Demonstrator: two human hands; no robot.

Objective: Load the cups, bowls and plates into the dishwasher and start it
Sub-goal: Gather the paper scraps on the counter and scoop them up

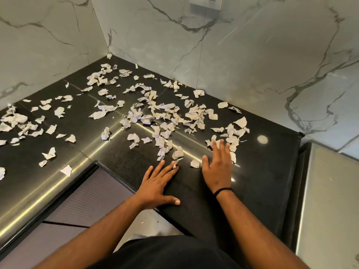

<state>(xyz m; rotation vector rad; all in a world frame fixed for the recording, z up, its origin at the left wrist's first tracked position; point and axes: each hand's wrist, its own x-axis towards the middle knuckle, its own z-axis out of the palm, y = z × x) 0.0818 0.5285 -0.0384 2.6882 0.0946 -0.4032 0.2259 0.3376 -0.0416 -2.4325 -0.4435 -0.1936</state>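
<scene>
Resting flat on the dark polished counter [262, 171], the left hand [157, 183] lies with fingers straight and spread, its grip wide and holding nothing; one small paper scrap [177, 163] sits at its fingertips, touching them. The right hand [218, 167], a black band [223, 190] round its wrist, is also flat and spread, grip wide, its fingers blurred and lying over the near edge of a cluster of scraps [231, 136] on the right.

Torn and crumpled paper pieces [165, 111] are scattered over most of the counter, thickest toward the middle and back corner, with another loose group at the far left [15, 121]. Some pieces carry dark printed marks, but the print is too small and blurred to read; no brand or label can be made out.

White marble-patterned walls [252, 45] with grey veins meet in the corner behind the counter. A pale switch plate [206, 2] is partly visible at the top edge. Grey cabinet fronts [81, 202] stand below the counter's inner edge, and a metallic surface [328, 200] lies at the right, beside the counter.

Cups, bowls, plates and the dishwasher cannot be seen in the head view
</scene>
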